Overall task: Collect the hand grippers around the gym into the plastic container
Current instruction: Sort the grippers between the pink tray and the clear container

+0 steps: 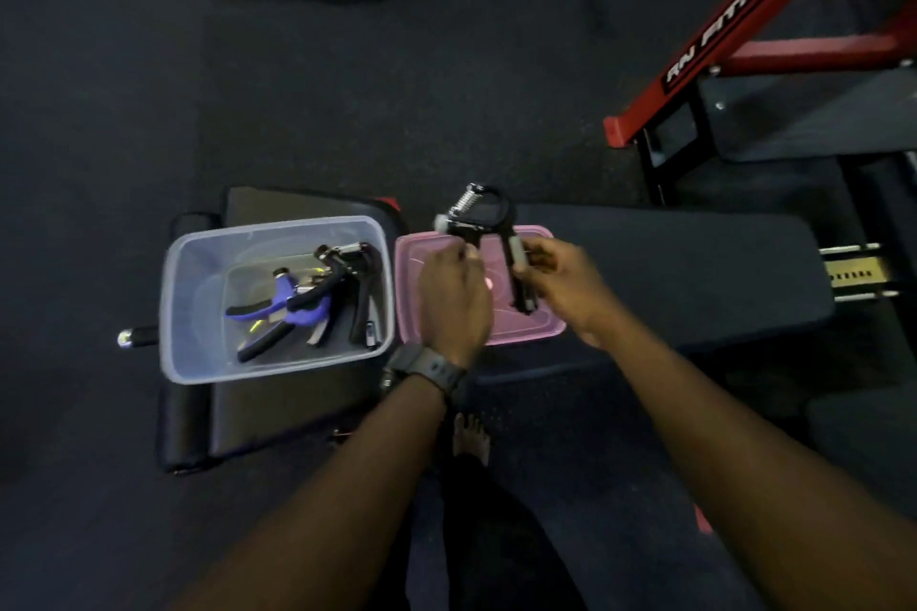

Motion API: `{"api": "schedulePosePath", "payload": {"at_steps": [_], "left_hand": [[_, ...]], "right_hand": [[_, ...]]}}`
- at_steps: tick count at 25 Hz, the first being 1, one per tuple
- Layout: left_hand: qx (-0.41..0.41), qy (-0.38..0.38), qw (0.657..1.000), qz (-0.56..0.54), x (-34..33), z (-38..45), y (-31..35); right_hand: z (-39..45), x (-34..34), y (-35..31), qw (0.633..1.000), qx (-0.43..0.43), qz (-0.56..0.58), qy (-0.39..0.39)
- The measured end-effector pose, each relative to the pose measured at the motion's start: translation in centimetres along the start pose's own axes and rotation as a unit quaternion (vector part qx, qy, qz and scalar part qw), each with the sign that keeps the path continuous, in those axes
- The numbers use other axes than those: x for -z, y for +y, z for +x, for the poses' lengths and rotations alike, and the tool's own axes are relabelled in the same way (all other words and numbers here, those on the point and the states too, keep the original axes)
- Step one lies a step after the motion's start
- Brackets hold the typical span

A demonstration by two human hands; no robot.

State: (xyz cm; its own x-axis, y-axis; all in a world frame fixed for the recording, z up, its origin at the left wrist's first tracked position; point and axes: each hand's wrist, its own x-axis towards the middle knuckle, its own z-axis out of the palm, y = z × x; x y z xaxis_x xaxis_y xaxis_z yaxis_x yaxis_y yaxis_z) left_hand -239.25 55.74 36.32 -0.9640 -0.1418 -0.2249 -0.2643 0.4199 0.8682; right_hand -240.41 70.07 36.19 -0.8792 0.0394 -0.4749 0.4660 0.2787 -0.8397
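A black hand gripper (479, 218) with a metal spring is held up above the pink lid (533, 327). My left hand (454, 298), a dark watch on its wrist, grips the gripper's left handle. The right handle is held by my right hand (560, 278). Left of the lid, a clear plastic container (198, 313) rests on a black bench pad. Inside it lie several hand grippers, a blue one (293, 308) and black ones (347, 278).
The container and the lid sit on a long black bench (694, 278) that runs to the right. A red and black machine frame (744, 30) stands at the upper right. Dark rubber floor surrounds the bench. My bare foot (471, 437) shows below the bench.
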Motion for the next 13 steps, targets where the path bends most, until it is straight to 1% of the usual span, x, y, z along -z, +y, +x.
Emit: {"api": "schedulePosePath", "payload": {"at_steps": [2,4,6,8,9,10,12,13], "left_hand": [[0.061,-0.079,0.995,-0.029,-5.6,-0.6,-0.1],[0.134,-0.145,0.98,-0.037,-9.3,-0.6,-1.4],[0.152,-0.153,0.976,-0.019,-10.8,0.4,-3.3],[0.152,-0.141,0.978,-0.012,-10.6,1.5,-5.3],[0.149,-0.141,0.979,-0.009,-10.3,1.9,-5.9],[0.147,-0.147,0.978,-0.007,-10.0,2.2,-6.4],[0.14,-0.154,0.978,-0.021,-9.0,2.3,-6.2],[0.127,-0.14,0.981,-0.036,-8.1,2.4,-5.3]], "right_hand": [[1.1,3.8,4.8,0.997,-0.059,-0.036,0.03],[2.7,5.0,9.3,0.992,-0.101,-0.069,0.032],[4.4,4.1,11.9,0.989,-0.112,-0.094,0.022],[5.5,2.5,11.9,0.987,-0.101,-0.12,0.022],[5.8,2.0,11.4,0.984,-0.089,-0.154,0.03],[6.1,1.6,10.7,0.975,-0.083,-0.204,0.042],[6.2,0.9,9.0,0.94,-0.087,-0.321,0.073],[6.2,0.4,8.0,0.924,-0.077,-0.364,0.088]]}}
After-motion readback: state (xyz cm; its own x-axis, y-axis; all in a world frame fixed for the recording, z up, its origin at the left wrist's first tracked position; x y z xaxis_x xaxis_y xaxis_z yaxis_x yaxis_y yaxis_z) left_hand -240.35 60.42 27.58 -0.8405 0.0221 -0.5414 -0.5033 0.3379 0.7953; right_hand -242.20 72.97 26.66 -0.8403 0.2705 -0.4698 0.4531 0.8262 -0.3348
